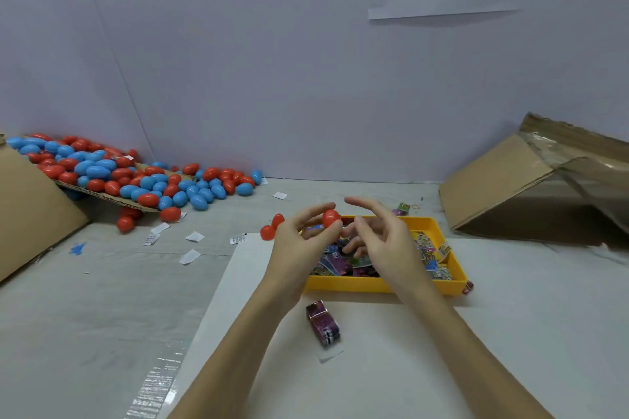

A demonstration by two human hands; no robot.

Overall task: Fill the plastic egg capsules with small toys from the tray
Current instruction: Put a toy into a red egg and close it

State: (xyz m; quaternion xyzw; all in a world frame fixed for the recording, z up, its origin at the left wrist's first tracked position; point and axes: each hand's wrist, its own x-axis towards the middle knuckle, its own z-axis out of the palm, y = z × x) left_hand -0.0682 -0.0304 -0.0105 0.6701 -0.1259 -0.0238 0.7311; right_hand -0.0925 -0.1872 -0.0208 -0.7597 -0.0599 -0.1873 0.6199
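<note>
The left hand [299, 241] pinches a red egg capsule [331, 218] above the yellow tray [374, 284] of small packaged toys [343, 264]. The right hand [384, 238] hovers beside it, fingers relaxed, grasping nothing.

1. Bright, even, cool overhead light; no harsh glare.
2. Soft shadows lie under the cardboard box [531, 187] at right.
3. Wide-angle bending shows at frame edges.
4. Overall softness; both hands slightly motion-blurred at centre.
</note>
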